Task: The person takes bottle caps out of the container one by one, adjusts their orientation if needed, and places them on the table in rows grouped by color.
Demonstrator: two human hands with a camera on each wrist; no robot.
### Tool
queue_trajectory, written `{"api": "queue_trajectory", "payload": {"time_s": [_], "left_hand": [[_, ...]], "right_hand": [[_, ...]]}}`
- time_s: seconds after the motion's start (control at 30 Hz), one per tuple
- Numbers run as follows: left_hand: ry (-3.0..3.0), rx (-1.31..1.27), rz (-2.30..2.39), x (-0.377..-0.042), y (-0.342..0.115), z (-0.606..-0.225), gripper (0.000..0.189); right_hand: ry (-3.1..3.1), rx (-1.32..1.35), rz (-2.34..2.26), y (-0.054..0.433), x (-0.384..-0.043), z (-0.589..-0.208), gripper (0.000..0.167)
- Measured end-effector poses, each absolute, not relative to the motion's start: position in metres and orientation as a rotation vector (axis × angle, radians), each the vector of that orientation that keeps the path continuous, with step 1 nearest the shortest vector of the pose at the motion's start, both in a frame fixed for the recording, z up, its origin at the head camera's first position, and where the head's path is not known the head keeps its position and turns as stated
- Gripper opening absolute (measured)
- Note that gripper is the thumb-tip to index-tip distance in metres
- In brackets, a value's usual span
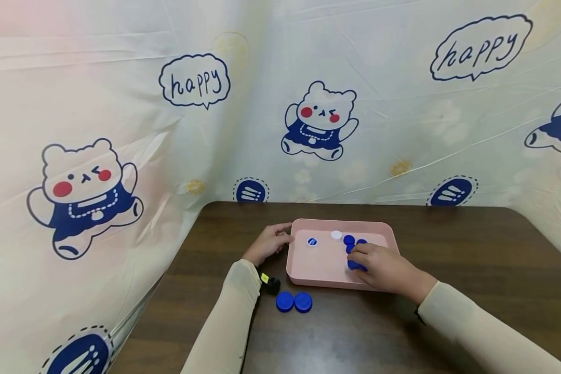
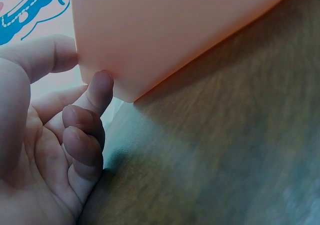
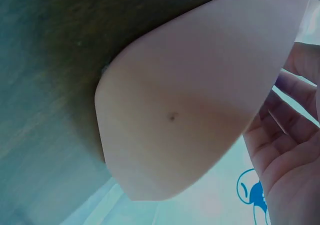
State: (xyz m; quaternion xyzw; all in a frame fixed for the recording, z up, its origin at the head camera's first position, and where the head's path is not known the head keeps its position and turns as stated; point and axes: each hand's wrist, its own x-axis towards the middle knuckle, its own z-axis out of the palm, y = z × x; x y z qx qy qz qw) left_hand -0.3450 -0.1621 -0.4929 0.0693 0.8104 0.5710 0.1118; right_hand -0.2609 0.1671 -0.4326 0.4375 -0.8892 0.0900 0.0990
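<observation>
A pink tray [image 1: 327, 270] rests on the table. My left hand [image 1: 269, 243] holds its left edge, thumb at the rim; in the left wrist view, another fingertip [image 2: 102, 82] meets the outer wall and the remaining fingers curl. Inside the tray lie several blue bottle caps [image 1: 349, 240], a white cap [image 1: 336, 236] and a small round blue-and-white piece [image 1: 312, 242]. My right hand [image 1: 383, 267] reaches over the right side, fingertips at the blue caps. In the right wrist view, the tray wall [image 3: 200, 85] hides those fingertips, so I cannot tell whether they grip a cap.
Two blue caps [image 1: 294, 302] sit side by side on the table in front of the tray. Left of them, by the left sleeve, is a black object [image 1: 273, 285] with a yellow label [image 1: 264, 278]. A printed cloth [image 1: 383, 130] hangs behind the wooden table [image 1: 472, 249].
</observation>
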Motion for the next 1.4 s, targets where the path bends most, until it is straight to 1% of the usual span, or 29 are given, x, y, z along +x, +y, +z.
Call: {"api": "queue_trajectory", "payload": {"time_s": [0.2,0.47,0.67,0.9,1.4], "left_hand": [[2.386,0.206,1.672,-0.345,-0.162,-0.495,0.051],[2.383,0.195,1.672,-0.346,-0.163,-0.494,0.051],[2.382,0.168,1.661,-0.348,-0.164,-0.494,0.050],[2.394,0.172,1.646,-0.347,-0.163,-0.495,0.051],[2.383,0.166,1.642,-0.346,-0.162,-0.492,0.051]], "right_hand": [[-2.632,1.291,0.284,0.171,-0.257,-0.432,0.030],[-2.641,1.304,0.299,0.174,-0.253,-0.434,0.031],[-2.583,1.323,0.317,0.175,-0.250,-0.435,0.033],[-2.487,1.353,0.311,0.174,-0.244,-0.434,0.030],[-2.449,1.348,0.387,0.174,-0.230,-0.432,0.033]]}}
